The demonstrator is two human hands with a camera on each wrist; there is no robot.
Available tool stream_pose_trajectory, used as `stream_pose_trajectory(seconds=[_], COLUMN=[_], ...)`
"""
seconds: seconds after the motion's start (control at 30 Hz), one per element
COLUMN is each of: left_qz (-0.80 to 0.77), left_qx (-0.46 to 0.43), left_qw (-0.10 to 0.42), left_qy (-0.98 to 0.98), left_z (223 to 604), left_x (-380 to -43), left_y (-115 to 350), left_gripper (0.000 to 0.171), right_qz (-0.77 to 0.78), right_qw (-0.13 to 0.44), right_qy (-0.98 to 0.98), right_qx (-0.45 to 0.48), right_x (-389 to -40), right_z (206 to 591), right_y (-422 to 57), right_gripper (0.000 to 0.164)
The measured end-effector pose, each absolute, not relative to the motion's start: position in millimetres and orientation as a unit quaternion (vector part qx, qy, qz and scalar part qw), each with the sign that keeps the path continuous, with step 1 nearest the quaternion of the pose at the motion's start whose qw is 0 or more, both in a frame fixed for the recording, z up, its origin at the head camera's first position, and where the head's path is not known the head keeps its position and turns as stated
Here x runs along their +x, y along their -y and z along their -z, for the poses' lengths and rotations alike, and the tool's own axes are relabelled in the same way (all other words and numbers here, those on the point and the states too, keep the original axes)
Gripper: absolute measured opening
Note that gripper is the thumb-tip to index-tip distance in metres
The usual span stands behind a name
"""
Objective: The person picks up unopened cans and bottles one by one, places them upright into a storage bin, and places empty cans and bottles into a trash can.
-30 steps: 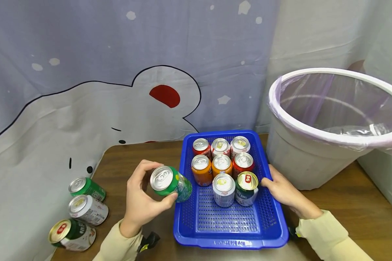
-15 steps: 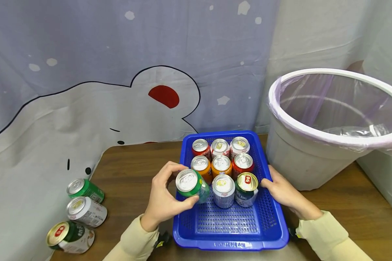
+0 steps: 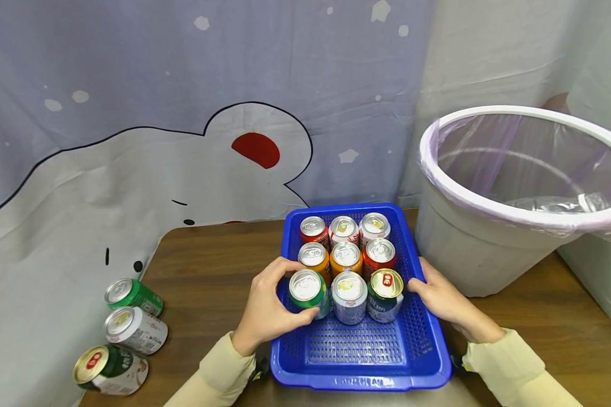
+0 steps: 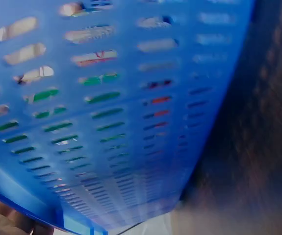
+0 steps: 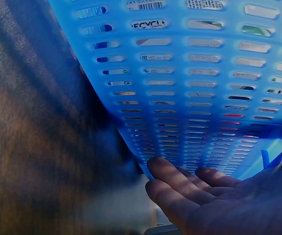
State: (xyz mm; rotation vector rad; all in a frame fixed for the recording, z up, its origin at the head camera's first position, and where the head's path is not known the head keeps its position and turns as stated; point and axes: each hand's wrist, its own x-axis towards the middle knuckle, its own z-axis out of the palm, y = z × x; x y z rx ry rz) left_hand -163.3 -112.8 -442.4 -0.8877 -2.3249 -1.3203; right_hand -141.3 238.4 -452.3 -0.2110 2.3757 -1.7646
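My left hand [image 3: 270, 308] holds a green soda can [image 3: 306, 286] between thumb and fingers, inside the blue plastic basket [image 3: 358, 381]. That can stands nearly upright at the left end of the front row, beside a silver-white can [image 3: 349, 299] and a dark green can with a gold top [image 3: 385, 294]. My right hand [image 3: 440, 294] grips the basket's right rim, thumb over the edge; in the right wrist view its fingers [image 5: 180, 188] lie along the outer slotted wall. Behind the row stand two orange cans, and several red or white ones. The left wrist view shows mostly the basket's slotted side.
On the table's left lie a green can [image 3: 134, 296], a white can [image 3: 136, 329] and a dark green and white can [image 3: 111, 369], all tilted in view. A grey bin [image 3: 468, 249] with a plastic liner stands right of the basket. A patterned curtain [image 3: 132, 186] hangs behind.
My left hand has carried the green can rightward, from over the basket's left edge into the front row beside the silver-white can. The right hand has stayed on the rim.
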Motion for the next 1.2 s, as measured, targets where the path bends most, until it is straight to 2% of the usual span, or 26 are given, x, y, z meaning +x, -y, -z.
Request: stream_pose_trajectory(seconds=[0.33,0.63,0.9,1.2], left_qz=[0.377,0.331,0.302,0.258], left_qx=[-0.281,-0.277,-0.274,-0.256], left_qw=[0.151,0.166,0.154,0.163], left_qy=[0.870,0.887,0.900,0.917], left_z=[441.8,442.5,439.9,437.5], left_x=[-158.3,-156.6,-156.6,-154.5], left_y=[112.9,109.4,107.2,106.2], left_gripper=[0.069,0.070,0.067,0.068], right_qz=[0.590,0.597,0.589,0.593], right_qw=[0.083,0.085,0.081,0.087], right_qy=[-0.799,-0.794,-0.801,-0.797], right_qx=[-0.082,-0.082,-0.074,-0.074], right_x=[-142.1,-142.4,-141.9,-142.4], right_z=[452.3,453.3,453.4,453.7], right_y=[-237.8,-238.3,-238.6,-239.2], right_gripper=[0.052,0.052,0.052,0.053])
